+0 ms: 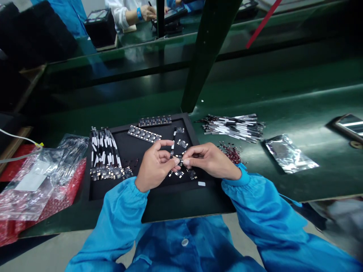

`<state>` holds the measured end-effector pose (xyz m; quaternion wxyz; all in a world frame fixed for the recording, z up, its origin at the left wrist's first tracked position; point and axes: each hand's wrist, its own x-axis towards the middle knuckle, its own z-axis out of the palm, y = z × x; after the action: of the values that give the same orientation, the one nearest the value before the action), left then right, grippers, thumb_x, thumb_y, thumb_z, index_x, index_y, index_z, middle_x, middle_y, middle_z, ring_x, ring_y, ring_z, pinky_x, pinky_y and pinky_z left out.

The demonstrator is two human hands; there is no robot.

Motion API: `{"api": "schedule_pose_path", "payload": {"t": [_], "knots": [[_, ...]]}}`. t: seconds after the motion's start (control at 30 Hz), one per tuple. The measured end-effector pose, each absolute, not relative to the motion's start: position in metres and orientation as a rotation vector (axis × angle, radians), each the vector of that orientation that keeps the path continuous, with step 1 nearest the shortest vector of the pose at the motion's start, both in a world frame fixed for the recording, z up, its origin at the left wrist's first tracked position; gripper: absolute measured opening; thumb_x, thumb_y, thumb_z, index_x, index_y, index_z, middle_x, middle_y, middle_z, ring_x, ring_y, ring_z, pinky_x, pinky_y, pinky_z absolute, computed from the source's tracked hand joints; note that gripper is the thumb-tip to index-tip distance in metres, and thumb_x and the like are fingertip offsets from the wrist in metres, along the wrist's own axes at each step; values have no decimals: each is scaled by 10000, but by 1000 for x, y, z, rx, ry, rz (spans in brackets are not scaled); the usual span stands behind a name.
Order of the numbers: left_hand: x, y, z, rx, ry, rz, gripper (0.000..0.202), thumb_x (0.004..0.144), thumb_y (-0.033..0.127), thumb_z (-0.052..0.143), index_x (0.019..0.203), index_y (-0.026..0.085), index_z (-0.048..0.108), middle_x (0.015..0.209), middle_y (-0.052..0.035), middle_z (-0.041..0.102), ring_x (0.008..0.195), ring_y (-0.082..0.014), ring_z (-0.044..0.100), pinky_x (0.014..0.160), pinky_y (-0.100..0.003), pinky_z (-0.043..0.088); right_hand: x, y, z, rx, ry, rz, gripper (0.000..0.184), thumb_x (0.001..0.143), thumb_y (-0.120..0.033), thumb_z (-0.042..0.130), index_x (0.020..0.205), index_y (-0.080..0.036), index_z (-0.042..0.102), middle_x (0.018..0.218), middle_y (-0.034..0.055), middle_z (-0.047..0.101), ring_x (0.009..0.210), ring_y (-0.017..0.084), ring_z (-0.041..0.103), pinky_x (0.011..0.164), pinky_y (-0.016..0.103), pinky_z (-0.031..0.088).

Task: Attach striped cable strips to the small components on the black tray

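Note:
Over a black tray (113,190), my left hand (153,166) pinches a small circuit board (180,162) between thumb and fingertips. A thin flat cable (172,146) rises from that board beside my left fingers. From the other side, the thumb and forefinger of my right hand (209,160) close at the board's right edge; whether they hold a separate small part is hidden. Loose small boards (182,143) lie around my fingertips. Boards with black-and-white cables (104,147) are lined up at the tray's left. Two joined board strips (144,133) lie near its back edge.
Right of the tray lie a bundle of flat cables (234,126), a pile of small red-and-black parts (230,151) and a silver bag (289,153). Plastic and red bubble bags (42,185) cover the left. A green post (202,56) stands behind; a co-worker's hand (148,13) is beyond.

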<state>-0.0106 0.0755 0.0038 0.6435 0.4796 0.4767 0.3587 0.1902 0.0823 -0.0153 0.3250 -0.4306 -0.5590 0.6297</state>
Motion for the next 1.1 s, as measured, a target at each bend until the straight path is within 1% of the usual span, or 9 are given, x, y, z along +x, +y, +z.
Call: {"api": "schedule_pose_path", "payload": {"t": [0.4,0.53,0.57,0.63,0.73,0.8,0.87,1.0,1.1], "knots": [[-7,75,3,1083,1109,829,477,778,183,752,1191,140,518,593,91,548,604,-172,724,616,-246,592,189,80,-14,-1201,-1507,1541,247,758,-397,799,760,-157,743,677,25,696,622,135,588,586,257,466],[-7,74,1,1082,1109,848,484,773,180,750,1193,160,510,609,91,542,607,-168,719,623,-254,589,189,80,-12,-1215,-1581,1511,244,806,-409,754,769,-167,752,686,29,711,643,153,624,600,269,493],[-8,74,2,1081,1109,852,491,771,177,747,1199,165,508,619,88,547,607,-162,714,629,-257,588,189,80,-11,-1218,-1605,1501,246,813,-416,749,787,-172,759,708,34,724,672,167,649,624,279,515],[-13,72,6,1108,1116,862,512,776,174,739,1232,176,506,659,67,588,623,-153,707,649,-263,582,189,79,-10,-1214,-1607,1471,264,796,-427,769,913,-190,776,848,54,764,780,206,702,704,313,569],[-36,69,16,1247,1257,936,535,801,198,730,1292,198,518,765,10,675,744,-163,713,716,-268,564,192,78,-9,-1224,-1541,1343,394,779,-420,789,1125,-237,746,1074,73,759,933,248,721,798,368,607],[-61,67,20,1342,1444,1012,506,820,222,720,1293,204,540,811,-14,703,838,-177,710,771,-277,549,194,77,-8,-1266,-1525,1183,321,802,-413,767,1081,-254,761,1070,64,757,937,249,718,789,370,608],[-90,63,22,1397,1602,1031,468,833,237,704,1276,197,557,840,-28,713,866,-184,702,795,-290,541,197,77,-8,-1308,-1523,1032,227,813,-403,753,984,-257,781,1009,47,765,909,242,717,765,356,602],[-137,52,14,1535,1855,857,452,806,256,704,1239,188,594,1053,-68,703,736,-150,658,724,-301,536,202,78,-8,-1348,-1492,891,172,813,-390,754,923,-262,791,941,22,774,891,229,716,748,334,585],[-151,45,6,1667,2035,700,409,800,267,686,1197,185,628,1041,-58,701,693,-152,637,721,-316,531,208,79,-6,-1367,-1420,861,165,813,-386,760,921,-266,792,915,11,772,859,217,713,751,332,575]]}}
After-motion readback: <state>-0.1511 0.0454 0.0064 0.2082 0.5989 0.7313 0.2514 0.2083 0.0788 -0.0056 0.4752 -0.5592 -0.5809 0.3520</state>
